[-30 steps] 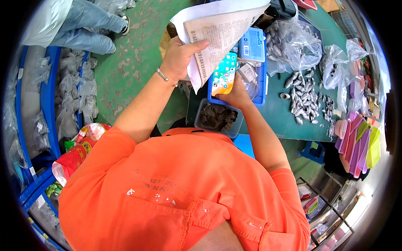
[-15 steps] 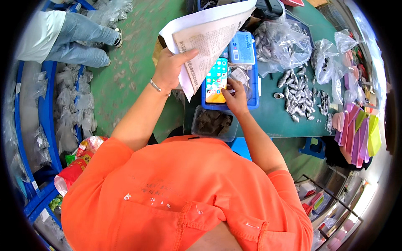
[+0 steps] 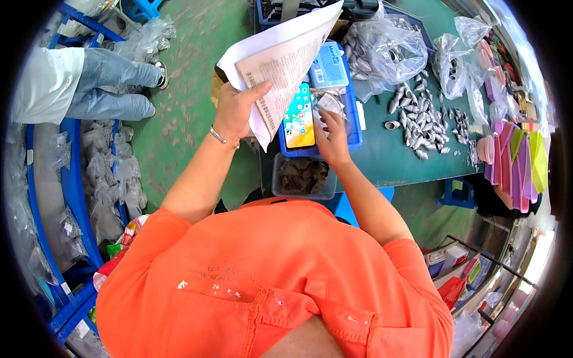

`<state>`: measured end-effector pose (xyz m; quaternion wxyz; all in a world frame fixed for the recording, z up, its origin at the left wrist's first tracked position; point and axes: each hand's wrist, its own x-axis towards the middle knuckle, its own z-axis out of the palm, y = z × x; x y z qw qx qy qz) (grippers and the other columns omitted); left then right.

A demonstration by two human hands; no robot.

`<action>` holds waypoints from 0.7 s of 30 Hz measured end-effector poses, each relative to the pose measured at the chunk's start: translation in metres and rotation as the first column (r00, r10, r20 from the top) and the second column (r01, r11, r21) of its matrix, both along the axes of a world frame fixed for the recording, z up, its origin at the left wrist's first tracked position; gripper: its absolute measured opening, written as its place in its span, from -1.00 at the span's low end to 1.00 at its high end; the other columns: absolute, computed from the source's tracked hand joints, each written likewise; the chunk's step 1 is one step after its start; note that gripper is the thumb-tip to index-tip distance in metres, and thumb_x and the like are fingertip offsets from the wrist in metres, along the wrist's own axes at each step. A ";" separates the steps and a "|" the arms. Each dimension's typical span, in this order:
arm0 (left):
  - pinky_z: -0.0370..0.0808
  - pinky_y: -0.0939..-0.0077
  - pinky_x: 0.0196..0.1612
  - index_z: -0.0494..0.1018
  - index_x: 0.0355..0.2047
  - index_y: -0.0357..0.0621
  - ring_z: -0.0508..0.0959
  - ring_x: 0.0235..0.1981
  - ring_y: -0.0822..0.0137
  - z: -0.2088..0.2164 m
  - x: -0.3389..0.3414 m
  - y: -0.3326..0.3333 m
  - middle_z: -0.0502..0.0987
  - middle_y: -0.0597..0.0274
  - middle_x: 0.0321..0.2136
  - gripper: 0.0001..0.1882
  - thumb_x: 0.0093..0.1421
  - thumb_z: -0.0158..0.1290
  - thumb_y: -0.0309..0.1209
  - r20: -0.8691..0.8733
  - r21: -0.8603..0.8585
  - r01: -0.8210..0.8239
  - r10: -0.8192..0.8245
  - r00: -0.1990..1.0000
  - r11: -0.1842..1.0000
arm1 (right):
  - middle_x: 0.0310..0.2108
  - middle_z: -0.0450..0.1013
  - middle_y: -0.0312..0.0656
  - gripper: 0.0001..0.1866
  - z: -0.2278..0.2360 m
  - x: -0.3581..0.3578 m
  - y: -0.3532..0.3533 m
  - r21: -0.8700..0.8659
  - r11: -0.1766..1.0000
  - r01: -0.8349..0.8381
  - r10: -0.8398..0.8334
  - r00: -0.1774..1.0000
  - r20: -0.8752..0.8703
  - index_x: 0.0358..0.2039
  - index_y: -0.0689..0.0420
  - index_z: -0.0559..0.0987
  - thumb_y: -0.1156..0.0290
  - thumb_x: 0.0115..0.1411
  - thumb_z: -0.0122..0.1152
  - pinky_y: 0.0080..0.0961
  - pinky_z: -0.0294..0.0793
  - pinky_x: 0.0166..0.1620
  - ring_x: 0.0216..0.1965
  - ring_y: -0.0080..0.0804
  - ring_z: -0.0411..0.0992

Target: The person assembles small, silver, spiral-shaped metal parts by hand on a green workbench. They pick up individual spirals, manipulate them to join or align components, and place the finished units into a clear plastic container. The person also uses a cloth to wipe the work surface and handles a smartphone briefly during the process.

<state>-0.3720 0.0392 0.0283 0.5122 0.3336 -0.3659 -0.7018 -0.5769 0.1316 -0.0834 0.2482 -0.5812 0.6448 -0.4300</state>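
My left hand [image 3: 234, 113], with a bracelet at the wrist, grips a sheaf of folded printed paper [image 3: 286, 68], thumb on top. The paper leans up and away, hiding what lies behind it. My right hand [image 3: 332, 140] is beside a smartphone [image 3: 299, 116] whose lit screen shows rows of icons. Its fingers are slightly bent and apart, and nothing shows in its grasp. The phone lies in a blue plastic tray [image 3: 357, 138]. Above it sit a blue-and-white packet [image 3: 329, 65] and crumpled clear wrapping [image 3: 329, 102].
Nearer me, a clear tub [image 3: 305, 177] holds brown material. On the green table [image 3: 382, 164] lie many silvery spiral pieces [image 3: 422, 122] beside a filled plastic bag [image 3: 391, 56]. Pink, purple and green plastic pieces [image 3: 519, 158] hang right. A person in jeans [image 3: 113, 83] is at far left.
My right hand has moved slightly off the phone's edge, its fingers lifting away. The view has shifted a little; the paper stays in my left hand.
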 end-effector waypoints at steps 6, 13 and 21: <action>0.47 0.46 -0.20 0.51 -0.18 -0.28 0.57 -0.30 0.27 -0.005 -0.031 0.033 0.59 0.10 -0.29 -0.68 0.02 0.16 -0.46 0.547 -0.204 0.178 -0.038 0.836 0.963 | -0.09 0.35 -0.09 -0.67 0.022 -0.022 0.076 -0.017 0.972 0.232 -0.231 0.971 0.064 -0.04 0.24 0.46 0.57 0.14 0.10 -0.50 0.44 -0.20 -0.18 -0.33 0.41; 0.35 0.23 -0.01 0.42 -0.02 -0.14 0.41 -0.10 -0.03 -0.057 -0.098 0.080 0.43 0.05 -0.10 -0.52 -0.04 0.09 -0.54 0.768 -0.590 0.487 0.262 0.585 0.644 | -0.13 0.36 -0.15 -0.73 0.028 -0.063 0.172 0.148 0.868 0.474 -0.479 0.878 -0.007 -0.10 0.21 0.48 0.58 0.14 0.09 -0.54 0.44 -0.25 -0.24 -0.42 0.41; 0.32 0.11 0.02 0.39 0.04 -0.13 0.33 0.00 -0.04 -0.065 -0.125 0.105 0.30 -0.01 0.06 -0.27 -0.14 0.30 -0.08 0.937 -0.307 0.778 0.318 0.146 0.548 | -0.16 0.39 -0.13 -0.73 -0.011 -0.129 0.285 0.388 0.627 0.676 -0.745 0.665 0.044 -0.10 0.23 0.51 0.43 0.20 0.09 -0.50 0.44 -0.17 -0.29 -0.43 0.42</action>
